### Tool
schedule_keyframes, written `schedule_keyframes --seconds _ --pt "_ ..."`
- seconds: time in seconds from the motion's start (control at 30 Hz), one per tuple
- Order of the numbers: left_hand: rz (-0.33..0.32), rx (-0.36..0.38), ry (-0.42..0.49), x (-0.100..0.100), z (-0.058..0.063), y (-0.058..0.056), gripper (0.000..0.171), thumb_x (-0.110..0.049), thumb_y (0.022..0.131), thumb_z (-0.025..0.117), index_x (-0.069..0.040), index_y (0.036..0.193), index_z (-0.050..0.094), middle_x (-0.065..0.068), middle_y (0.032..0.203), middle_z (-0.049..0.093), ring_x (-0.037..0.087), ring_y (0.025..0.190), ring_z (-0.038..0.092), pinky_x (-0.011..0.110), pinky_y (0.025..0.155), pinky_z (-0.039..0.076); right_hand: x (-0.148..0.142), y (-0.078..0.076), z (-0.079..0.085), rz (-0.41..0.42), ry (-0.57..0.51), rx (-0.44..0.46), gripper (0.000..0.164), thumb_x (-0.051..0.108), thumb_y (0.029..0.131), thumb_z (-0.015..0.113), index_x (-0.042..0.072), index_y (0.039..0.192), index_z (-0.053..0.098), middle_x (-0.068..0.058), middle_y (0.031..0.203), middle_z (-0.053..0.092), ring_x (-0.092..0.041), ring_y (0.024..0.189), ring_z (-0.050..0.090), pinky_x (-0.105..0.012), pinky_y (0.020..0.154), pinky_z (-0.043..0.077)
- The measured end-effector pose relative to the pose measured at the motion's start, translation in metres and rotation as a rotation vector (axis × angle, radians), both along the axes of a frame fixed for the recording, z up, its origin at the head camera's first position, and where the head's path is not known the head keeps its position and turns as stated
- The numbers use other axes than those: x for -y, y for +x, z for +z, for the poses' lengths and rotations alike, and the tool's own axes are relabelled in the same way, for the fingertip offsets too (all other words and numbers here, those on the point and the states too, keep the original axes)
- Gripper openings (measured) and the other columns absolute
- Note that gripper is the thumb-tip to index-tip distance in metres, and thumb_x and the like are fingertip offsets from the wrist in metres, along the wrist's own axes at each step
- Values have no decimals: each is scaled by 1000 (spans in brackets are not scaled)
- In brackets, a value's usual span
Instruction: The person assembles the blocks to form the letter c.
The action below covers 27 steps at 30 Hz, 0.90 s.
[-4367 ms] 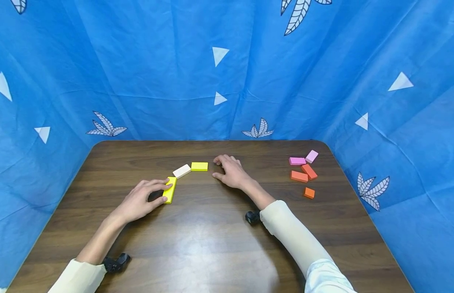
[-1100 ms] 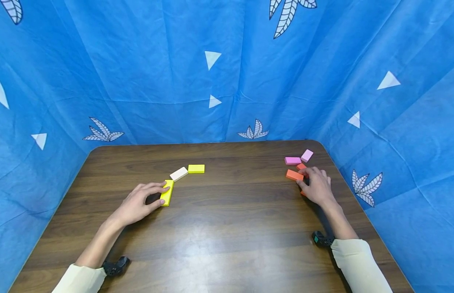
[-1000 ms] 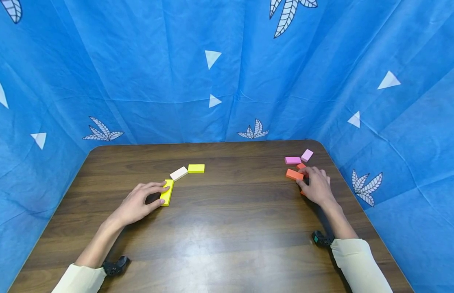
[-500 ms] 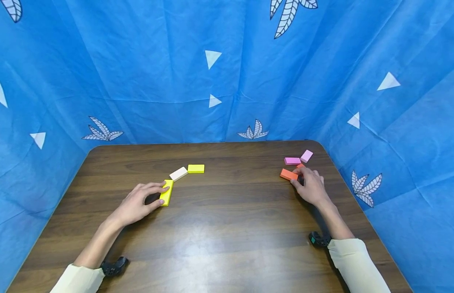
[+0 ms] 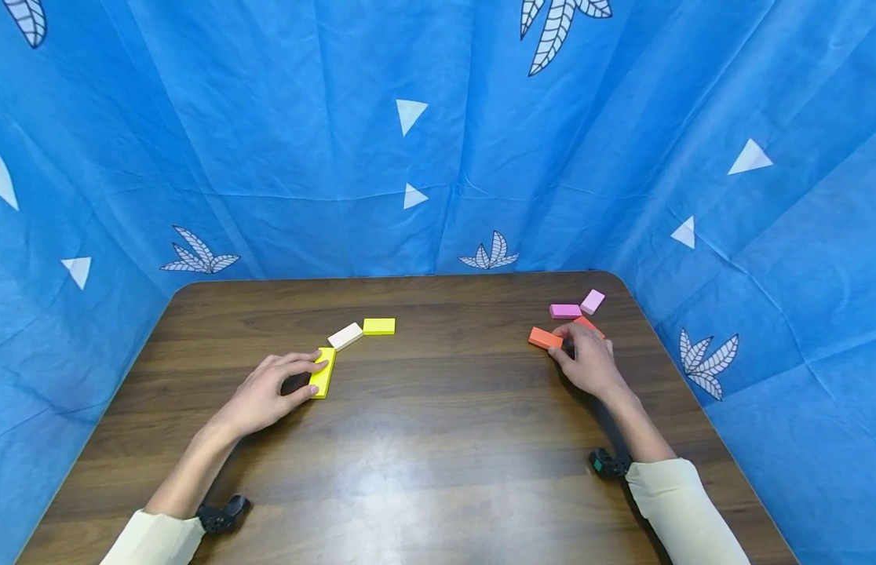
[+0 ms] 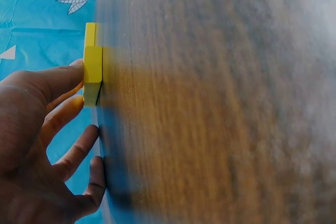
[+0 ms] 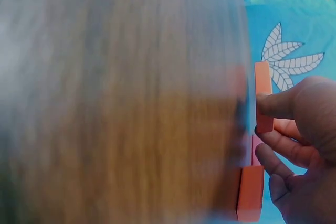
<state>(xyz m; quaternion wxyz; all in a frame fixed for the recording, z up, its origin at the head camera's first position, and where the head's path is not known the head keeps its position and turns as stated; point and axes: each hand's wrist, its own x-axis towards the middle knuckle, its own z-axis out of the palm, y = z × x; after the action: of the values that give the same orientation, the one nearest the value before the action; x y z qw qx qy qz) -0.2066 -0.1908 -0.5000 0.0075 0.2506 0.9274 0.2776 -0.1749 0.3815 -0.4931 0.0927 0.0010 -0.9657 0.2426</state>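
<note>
Your right hand [image 5: 589,364] pinches an orange block [image 5: 543,338], which extends leftward from it, long axis crosswise; your left hand [image 5: 267,392] grips a yellow block [image 5: 325,377].

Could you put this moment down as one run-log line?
left hand: holds near yellow block; right hand: pinches orange block; white block: between near yellow block and far yellow block; pink blocks: beyond right hand
</note>
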Motion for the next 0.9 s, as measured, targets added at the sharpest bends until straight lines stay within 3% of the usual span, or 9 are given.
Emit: schedule_keyframes --seconds 0.23,0.43,0.9 --pt "3 19 -8 1 0 -1 43 -26 100 80 -22 142 72 7 158 62 35 130 57 58 100 47 8 -3 0 22 0 21 34 16 102 74 -2 130 64 -26 126 71 -43 116 66 -66 105 43" --pt "-2 10 0 1 1 -1 43 -25 99 80 -21 141 73 8 157 63 35 129 58 57 100 47 16 -8 -2 49 1 15 34 16 102 75 -2 128 64 -25 123 71 -40 112 66 -62 103 49" --pt "-7 6 -6 0 1 -2 43 -23 99 80 -20 141 73 8 157 63 36 129 58 59 101 47 36 -16 -5 87 0 -2 34 18 102 75 -1 128 66 -22 120 71 -37 109 66 -59 101 49"
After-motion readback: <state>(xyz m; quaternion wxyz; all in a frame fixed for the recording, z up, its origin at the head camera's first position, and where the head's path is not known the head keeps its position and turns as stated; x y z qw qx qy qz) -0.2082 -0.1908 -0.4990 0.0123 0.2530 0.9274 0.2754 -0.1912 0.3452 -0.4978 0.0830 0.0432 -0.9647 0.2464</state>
